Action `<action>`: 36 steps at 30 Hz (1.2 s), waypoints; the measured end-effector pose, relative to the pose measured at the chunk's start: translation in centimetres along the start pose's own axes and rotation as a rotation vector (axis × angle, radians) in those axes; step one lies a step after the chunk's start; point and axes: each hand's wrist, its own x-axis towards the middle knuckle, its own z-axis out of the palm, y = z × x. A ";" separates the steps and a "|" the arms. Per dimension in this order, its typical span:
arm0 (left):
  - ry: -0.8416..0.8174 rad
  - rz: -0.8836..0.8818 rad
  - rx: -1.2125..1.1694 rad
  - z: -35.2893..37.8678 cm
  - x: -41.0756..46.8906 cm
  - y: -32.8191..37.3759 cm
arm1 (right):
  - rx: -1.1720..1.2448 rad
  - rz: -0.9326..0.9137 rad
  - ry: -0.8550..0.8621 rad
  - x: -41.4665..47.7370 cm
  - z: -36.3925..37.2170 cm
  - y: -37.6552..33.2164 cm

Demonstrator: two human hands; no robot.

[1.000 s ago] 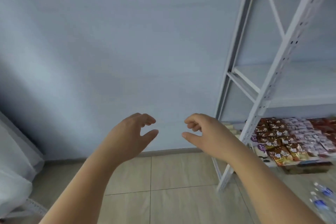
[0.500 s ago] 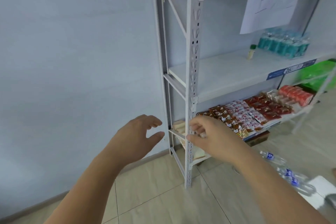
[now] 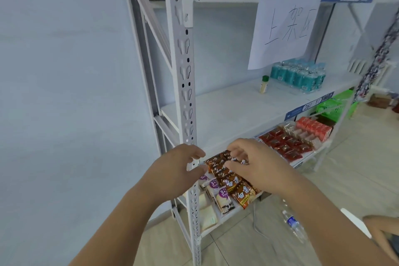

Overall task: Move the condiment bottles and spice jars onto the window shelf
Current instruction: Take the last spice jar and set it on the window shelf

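Observation:
A small spice jar [image 3: 264, 84] with a green cap stands upright on the white middle shelf [image 3: 226, 112] of a metal rack. My left hand [image 3: 179, 170] and my right hand [image 3: 257, 162] hover side by side in front of the rack's corner post [image 3: 186, 75], below the middle shelf's edge. Both hold nothing, with fingers loosely curled and thumbs apart from the fingers. The jar is far beyond and above both hands.
A shrink-wrapped pack of teal bottles [image 3: 298, 75] sits behind the jar under a hanging paper sign [image 3: 285, 26]. Snack packets [image 3: 233, 181] fill the lower shelf. A water bottle [image 3: 294, 225] lies on the floor. A green basket [image 3: 332, 106] stands at the right.
The view has swung right from a bare wall to the rack, which now fills the frame. Both hands keep the same loosely curled pose in front of me.

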 end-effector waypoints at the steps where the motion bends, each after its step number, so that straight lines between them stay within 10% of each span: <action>1: -0.009 0.012 -0.005 0.3 1.2 0.3 | -0.003 0.006 0.004 0.6 -0.3 0.7; 36: 0.072 -0.407 0.022 15.4 35.8 9.9 | 0.082 0.036 0.083 41.6 -16.9 39.9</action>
